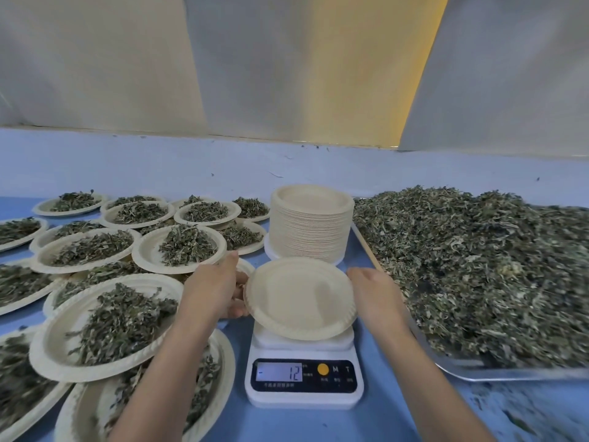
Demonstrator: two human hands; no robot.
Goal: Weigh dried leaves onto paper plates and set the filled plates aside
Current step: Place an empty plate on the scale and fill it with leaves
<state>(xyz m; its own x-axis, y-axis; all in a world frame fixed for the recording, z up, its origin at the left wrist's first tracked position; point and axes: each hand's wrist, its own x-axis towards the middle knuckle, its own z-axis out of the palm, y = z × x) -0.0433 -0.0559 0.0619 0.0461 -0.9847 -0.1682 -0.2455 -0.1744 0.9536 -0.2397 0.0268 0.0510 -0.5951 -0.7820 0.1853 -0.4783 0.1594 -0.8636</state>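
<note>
Holding empty plate (301, 298) over scale (302, 374), left hand (220, 288) fingers (239, 311) pinching its rim, right hand (374, 293) fingers (357, 274) relaxed alongside

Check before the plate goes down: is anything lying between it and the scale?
Nothing visible: the left hand holds the plate tilted over the scale, whose visible platform is bare. The right hand sits beside the plate.

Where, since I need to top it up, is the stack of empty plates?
In the head view the stack of empty plates stands mid-table, behind the scale, with filled plates to its left and the tray of loose leaves to its right.
</note>
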